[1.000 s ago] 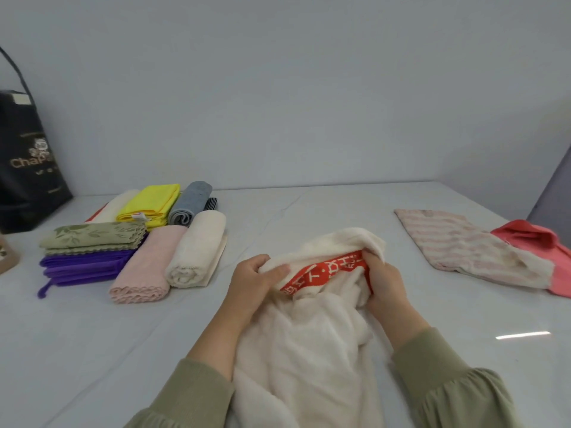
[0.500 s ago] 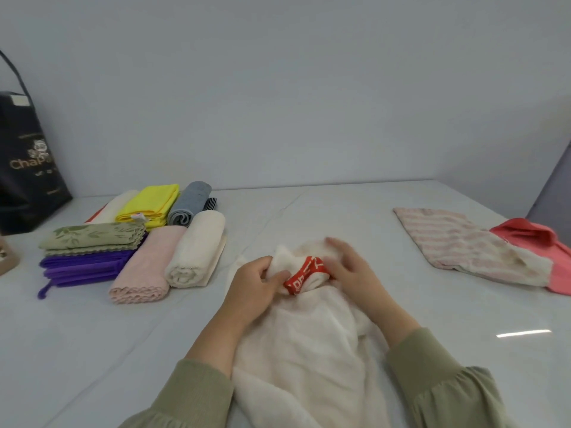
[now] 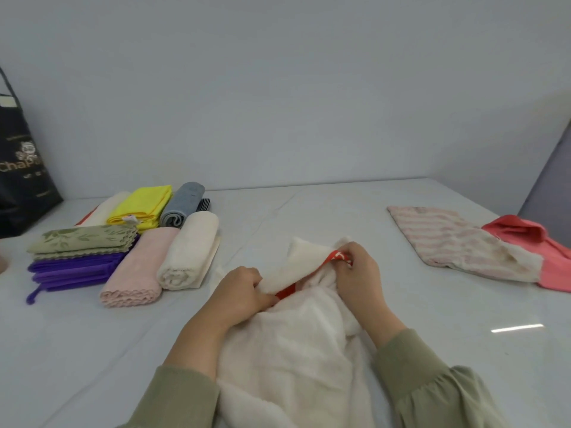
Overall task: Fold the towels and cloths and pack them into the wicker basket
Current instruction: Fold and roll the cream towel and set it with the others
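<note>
Fluffy cream towel [image 3: 293, 350] being straightened for folding on the counter [image 3: 309, 211]
Folded and rolled cloths [image 3: 139, 267] sit left; the left hand [image 3: 244, 291] grips a bunched edge, the right hand [image 3: 361, 273] pinches the red woven band [image 3: 335, 257]. Next, I judge: spread it flat. A limp striped cloth [image 3: 448, 239] waits right.

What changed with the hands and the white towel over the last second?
The right hand moved in toward the left hand. Both still grip the far end of the white towel. The red band, stretched flat between them a second ago, is now mostly covered by a white fold and shows only near each hand. The folded pile, striped towel and coral cloth have not moved.
</note>
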`<move>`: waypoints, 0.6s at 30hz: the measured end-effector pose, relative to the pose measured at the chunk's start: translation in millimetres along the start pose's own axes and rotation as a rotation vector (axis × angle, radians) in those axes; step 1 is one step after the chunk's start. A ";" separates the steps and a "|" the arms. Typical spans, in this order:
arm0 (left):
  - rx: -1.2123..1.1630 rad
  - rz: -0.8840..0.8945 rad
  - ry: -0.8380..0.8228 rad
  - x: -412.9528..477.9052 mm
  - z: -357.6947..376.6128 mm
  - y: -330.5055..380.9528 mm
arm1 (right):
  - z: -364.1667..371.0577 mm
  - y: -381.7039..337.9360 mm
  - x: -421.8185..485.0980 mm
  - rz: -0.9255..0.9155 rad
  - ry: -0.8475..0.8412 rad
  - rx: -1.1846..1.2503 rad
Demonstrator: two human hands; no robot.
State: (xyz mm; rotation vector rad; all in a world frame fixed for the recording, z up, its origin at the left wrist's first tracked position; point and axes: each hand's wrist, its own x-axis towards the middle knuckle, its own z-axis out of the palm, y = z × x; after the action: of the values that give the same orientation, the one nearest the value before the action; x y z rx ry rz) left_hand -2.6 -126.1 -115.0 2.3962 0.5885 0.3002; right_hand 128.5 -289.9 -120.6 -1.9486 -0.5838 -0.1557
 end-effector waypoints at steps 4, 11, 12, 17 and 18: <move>-0.419 0.003 0.063 1.0 -4.6 -6.5 | -4.0 6.3 3.2 0.049 0.032 -0.022; -1.054 -0.119 -0.030 0.3 10.3 7.1 | 0.9 -13.3 -3.5 0.037 0.025 0.094; -1.086 -0.136 -0.018 -1.4 11.2 13.4 | 1.3 -20.0 -1.9 0.060 0.038 0.148; -1.463 -0.184 0.158 11.1 -33.1 53.8 | -14.0 -75.3 16.9 -0.014 0.080 0.255; -1.489 -0.168 0.183 12.9 -51.5 68.2 | -19.9 -92.6 22.9 -0.050 0.092 0.262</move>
State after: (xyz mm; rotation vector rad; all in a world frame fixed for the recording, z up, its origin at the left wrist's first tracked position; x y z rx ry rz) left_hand 13.4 -139.5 -31.1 0.8881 0.3853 0.6038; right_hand 108.4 -269.1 -27.5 -1.6651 -0.5629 -0.1896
